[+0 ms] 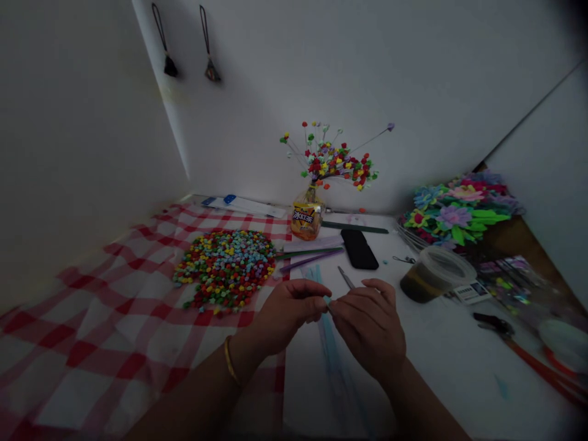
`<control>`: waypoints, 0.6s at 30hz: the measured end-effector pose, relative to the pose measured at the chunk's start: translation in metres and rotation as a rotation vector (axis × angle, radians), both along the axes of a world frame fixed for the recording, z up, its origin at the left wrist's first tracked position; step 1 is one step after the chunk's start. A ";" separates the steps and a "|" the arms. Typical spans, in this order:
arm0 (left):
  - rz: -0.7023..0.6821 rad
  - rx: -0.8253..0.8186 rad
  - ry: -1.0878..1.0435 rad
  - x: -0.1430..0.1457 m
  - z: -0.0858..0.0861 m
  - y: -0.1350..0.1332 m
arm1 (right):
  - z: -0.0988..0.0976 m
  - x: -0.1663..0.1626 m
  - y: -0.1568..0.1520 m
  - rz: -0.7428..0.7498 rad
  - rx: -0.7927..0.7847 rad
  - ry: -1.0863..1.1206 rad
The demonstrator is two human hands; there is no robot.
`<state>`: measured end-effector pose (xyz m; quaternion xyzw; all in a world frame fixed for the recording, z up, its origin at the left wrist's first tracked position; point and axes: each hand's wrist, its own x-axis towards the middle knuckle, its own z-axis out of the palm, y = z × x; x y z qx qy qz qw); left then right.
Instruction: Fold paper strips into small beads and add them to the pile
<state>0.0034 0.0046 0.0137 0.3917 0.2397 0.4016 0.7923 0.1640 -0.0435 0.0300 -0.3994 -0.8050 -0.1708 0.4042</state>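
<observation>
Between my two hands is a small light-blue folded paper piece (327, 300), like a lucky star being shaped. My left hand (285, 313) pinches it between thumb and forefinger. My right hand (373, 327) closes its fingertips on the other side. Below them, light-blue paper strips (329, 352) lie lengthwise on the white tabletop. A pointed metal tool (345, 277) rests just beyond my right hand, partly hidden by it. To the left, a broad heap of multicoloured paper stars (229, 263) covers part of the red-and-white checked cloth (133, 318).
Behind stand a bottle vase (306, 222) with star-tipped stems and a black phone (359, 249). Purple and green strips (312, 259) lie by the heap. At right are a plastic tub (420, 278) of dark liquid, pliers (493, 323) and fuzzy craft flowers (454, 214).
</observation>
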 end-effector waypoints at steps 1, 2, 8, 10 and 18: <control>-0.009 0.002 0.001 0.000 0.000 0.000 | 0.000 0.000 0.000 -0.001 0.002 0.001; -0.014 0.009 0.003 0.000 0.000 0.000 | -0.001 0.000 0.000 0.000 -0.002 0.013; 0.044 0.101 -0.011 0.001 -0.001 0.001 | -0.008 -0.003 0.004 0.208 -0.236 0.446; 0.071 0.139 -0.011 0.001 -0.002 0.001 | -0.010 -0.005 0.004 0.291 -0.392 0.636; 0.165 0.275 0.097 0.001 0.002 -0.003 | -0.013 -0.007 0.005 0.328 -0.828 1.055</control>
